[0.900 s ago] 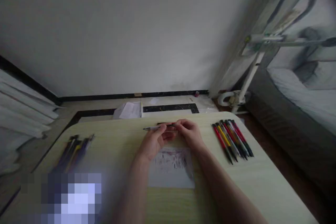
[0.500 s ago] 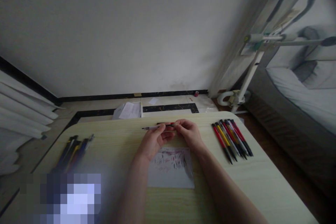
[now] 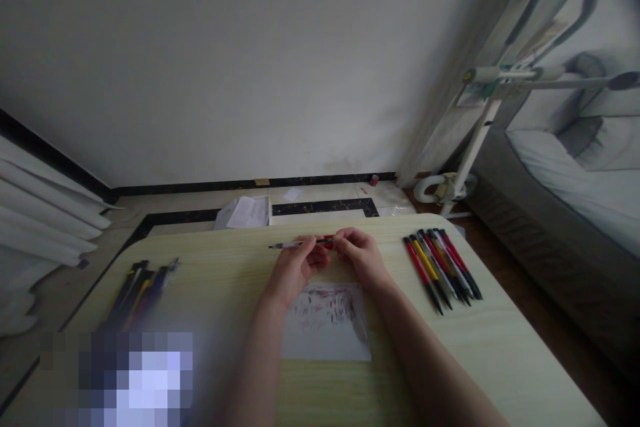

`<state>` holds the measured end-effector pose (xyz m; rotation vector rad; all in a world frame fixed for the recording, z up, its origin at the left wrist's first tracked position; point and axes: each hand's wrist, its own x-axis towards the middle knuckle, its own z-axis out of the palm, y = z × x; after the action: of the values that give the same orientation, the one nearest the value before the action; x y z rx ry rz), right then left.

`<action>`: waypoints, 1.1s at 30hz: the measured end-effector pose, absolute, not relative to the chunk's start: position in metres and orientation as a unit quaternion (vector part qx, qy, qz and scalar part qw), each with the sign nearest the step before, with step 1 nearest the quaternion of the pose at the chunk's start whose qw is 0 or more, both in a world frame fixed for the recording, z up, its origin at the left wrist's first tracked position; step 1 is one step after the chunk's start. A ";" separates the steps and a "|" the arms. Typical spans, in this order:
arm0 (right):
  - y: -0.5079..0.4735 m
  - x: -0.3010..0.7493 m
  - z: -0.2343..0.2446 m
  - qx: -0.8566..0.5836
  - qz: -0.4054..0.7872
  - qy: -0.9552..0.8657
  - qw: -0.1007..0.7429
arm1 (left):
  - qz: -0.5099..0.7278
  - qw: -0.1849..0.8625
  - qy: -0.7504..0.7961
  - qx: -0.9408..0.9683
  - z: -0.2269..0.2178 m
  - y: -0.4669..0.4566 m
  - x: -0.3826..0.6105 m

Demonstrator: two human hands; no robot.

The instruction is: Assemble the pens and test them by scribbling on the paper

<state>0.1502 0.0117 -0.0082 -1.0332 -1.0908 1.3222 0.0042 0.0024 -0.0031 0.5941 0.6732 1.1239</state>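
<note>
My left hand (image 3: 291,275) is closed around a pen (image 3: 284,245) with a clear barrel and a dark tip, which points left. At the pen's other end, the fingertips of my right hand (image 3: 364,259) are pinched together on its dark part. Something red (image 3: 329,237) shows just behind the pen between my hands; most of it is hidden. Below my hands lies a white sheet of paper (image 3: 325,340) covered in dark and reddish scribbles near its top.
Several red, yellow and clear pens (image 3: 434,263) lie side by side on the right of the wooden table (image 3: 330,393). A blurred group of pens (image 3: 143,287) lies at the left. Papers (image 3: 247,212) are on the floor beyond the table's far edge.
Both hands stay almost in place on the pen. The dark end of the red thing that showed behind my left hand is now hidden.
</note>
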 end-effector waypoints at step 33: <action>0.013 0.154 -0.009 -0.415 0.586 -0.442 0.538 | 0.474 0.788 0.269 0.287 0.003 -0.002 0.004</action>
<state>0.1542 0.0133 -0.0092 -0.9875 -1.0513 1.3941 0.0040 -0.0016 0.0033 0.6176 0.5796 1.0215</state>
